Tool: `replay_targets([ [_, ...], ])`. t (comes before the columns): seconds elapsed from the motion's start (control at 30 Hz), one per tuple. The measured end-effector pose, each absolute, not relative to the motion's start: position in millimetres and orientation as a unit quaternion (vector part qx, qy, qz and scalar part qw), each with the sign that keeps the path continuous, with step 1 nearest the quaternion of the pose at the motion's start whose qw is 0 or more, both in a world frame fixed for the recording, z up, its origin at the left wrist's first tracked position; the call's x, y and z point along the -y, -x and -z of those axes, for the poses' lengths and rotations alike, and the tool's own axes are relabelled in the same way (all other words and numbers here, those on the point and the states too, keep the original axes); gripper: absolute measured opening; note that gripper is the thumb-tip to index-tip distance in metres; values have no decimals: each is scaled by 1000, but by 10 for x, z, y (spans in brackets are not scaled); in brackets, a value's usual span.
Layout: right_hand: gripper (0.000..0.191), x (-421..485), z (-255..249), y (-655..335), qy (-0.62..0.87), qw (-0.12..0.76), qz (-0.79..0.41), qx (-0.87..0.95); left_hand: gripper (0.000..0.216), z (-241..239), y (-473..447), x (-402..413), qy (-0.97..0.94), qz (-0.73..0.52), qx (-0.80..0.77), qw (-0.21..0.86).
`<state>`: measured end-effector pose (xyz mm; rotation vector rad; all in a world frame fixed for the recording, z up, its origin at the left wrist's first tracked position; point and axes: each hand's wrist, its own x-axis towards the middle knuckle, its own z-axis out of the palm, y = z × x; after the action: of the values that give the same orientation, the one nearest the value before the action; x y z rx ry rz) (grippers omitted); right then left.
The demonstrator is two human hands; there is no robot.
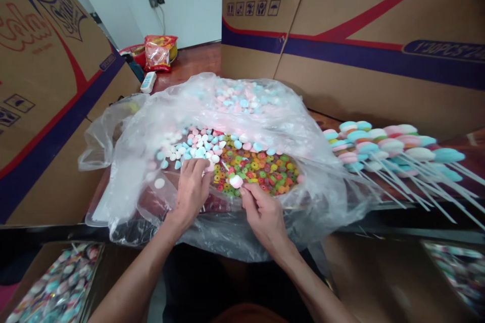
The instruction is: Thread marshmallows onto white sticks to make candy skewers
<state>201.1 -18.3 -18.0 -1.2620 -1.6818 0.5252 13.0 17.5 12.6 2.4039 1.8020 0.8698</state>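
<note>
A wide clear plastic bag (pixel 265 126) lies open on the dark tabletop (pixel 382 219), holding two kinds of sweets — pastel pink, white and blue marshmallow pieces (pixel 197 145) towards the left and back, and a heap of small multicoloured ring candies (pixel 261 167) towards the right. The left hand (pixel 192 189) rests palm down at the near edge of the marshmallow pieces, fingers curled down among them; whether it grips any I cannot tell. The right hand (pixel 263 212) sits just beside it, thumb and fingers pinched narrow on a thin white stick (pixel 227 167) that carries one pale marshmallow (pixel 236 181) over the ring candies. To the right of the bag lies a spread of finished skewers (pixel 394 154) — stacked pastel pieces on white sticks, fanned across the tabletop. Large cardboard boxes (pixel 359 35) stand behind and at the left. Far back on the floor sit a red snack packet (pixel 159 53) and a white remote (pixel 148 82). At lower left, a tray of wrapped sweets (pixel 56 282) shows.
</note>
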Motion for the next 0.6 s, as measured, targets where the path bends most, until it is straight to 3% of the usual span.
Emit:
replay_targets([
  [0.27, 18, 191, 164, -2008, 508, 474, -212, 687, 13, -115, -129, -347, -765, -208, -609, 34],
  [0.43, 19, 192, 166, -2010, 509, 476, -222, 682, 27, -37, -26, -339, -708, -290, -632, 123],
  [0.6, 20, 181, 152, -2023, 519, 457, -278, 667, 30, -4, -109, -298, -638, -397, -591, 294],
])
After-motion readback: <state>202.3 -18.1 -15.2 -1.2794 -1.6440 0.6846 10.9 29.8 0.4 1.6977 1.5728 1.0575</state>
